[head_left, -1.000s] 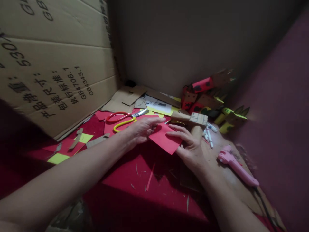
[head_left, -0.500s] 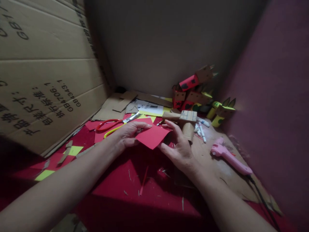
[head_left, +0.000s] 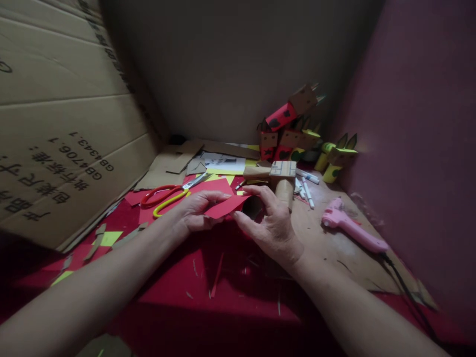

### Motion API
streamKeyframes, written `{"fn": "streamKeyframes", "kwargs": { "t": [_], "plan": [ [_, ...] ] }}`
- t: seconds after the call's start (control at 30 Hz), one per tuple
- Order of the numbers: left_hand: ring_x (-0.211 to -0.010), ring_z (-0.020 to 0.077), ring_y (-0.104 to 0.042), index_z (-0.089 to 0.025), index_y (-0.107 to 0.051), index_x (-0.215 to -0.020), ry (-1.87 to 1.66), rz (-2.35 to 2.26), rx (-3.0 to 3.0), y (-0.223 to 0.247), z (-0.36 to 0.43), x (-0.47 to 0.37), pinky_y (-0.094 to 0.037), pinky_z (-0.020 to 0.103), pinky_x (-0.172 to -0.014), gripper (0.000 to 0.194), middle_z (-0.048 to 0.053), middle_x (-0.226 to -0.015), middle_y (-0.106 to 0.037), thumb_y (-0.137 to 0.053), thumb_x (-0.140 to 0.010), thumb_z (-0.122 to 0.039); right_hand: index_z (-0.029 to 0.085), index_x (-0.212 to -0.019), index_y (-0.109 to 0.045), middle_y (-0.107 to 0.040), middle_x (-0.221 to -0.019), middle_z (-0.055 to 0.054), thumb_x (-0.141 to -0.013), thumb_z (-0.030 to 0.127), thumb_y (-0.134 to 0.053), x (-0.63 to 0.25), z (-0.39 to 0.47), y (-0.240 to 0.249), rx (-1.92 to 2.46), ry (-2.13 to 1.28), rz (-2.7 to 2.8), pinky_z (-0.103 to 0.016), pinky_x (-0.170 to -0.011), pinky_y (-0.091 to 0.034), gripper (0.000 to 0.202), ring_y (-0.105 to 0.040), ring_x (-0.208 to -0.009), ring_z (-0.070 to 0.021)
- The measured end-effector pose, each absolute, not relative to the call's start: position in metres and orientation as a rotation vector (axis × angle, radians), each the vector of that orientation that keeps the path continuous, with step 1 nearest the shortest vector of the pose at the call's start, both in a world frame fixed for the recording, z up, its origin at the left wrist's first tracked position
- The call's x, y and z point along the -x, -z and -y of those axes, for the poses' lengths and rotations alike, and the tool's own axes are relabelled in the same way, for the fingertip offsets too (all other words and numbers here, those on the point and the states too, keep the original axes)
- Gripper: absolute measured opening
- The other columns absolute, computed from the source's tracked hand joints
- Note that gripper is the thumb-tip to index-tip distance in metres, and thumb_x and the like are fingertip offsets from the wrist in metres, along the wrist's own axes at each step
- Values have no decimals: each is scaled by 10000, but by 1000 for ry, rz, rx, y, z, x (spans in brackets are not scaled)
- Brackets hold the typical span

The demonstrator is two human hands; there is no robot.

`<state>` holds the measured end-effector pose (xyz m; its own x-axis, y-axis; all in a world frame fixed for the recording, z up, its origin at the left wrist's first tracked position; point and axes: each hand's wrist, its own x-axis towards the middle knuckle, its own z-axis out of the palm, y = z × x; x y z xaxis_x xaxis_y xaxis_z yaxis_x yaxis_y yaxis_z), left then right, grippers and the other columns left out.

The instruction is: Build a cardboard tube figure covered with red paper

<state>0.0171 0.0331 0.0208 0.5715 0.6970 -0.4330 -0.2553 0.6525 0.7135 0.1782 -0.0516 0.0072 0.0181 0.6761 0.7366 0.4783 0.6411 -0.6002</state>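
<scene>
My left hand (head_left: 203, 210) pinches the left end of a small red paper piece (head_left: 228, 204), held above the red-covered table. My right hand (head_left: 269, 215) has its thumb and fingers at the paper's right edge. Between those fingers shows the dark round end of a cardboard tube (head_left: 253, 207); whether the hand grips it I cannot tell. Just beyond stands a cardboard figure (head_left: 283, 169) with a box head on a tube. Scissors (head_left: 169, 193) with red and yellow handles lie past my left hand, on red paper.
A pink glue gun (head_left: 351, 228) with a cord rests on a cardboard sheet at right. White markers (head_left: 307, 192) lie near the figure. Red and yellow animal figures (head_left: 280, 129) are piled at the back. A large carton (head_left: 74, 114) rises at left; paper scraps (head_left: 109, 239) lie beside it.
The red paper has tilted from facing me to nearly edge-on. A cardboard tube's end has come into view by my right hand. The camera view has shifted slightly.
</scene>
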Motion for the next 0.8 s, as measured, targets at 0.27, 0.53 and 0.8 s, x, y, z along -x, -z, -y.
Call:
{"fn": "streamKeyframes", "kwargs": {
  "t": [0.27,0.53,0.8],
  "plan": [
    [-422,173,-646,-44,-656,-824,-614,-791,-568,-23,-36,-14,-543,210,-390,181,118,-593,-708,-492,-754,-16,237,-925,-503,-560,-854,0,-780,258,-601,-183,55,-13,973,-509,1338,-273,-566,-452,176,-540,-660,-124],
    [-539,205,-690,-57,-642,-828,-722,-846,-573,-25,-33,-17,-592,281,-547,121,123,-647,-717,-544,-759,-39,195,-690,-628,-477,-678,8,-765,179,-579,-181,53,-15,1097,-281,1502,-276,-547,-382,91,-459,-606,-123],
    [-628,204,-705,-45,-639,-868,-808,-827,-626,-26,-26,-24,-595,303,-651,150,141,-732,-731,-525,-773,-20,191,-570,-597,-478,-614,17,-765,148,-552,-182,47,-11,1146,-339,1420,-271,-563,-372,205,-450,-599,-119]
  ]
}}
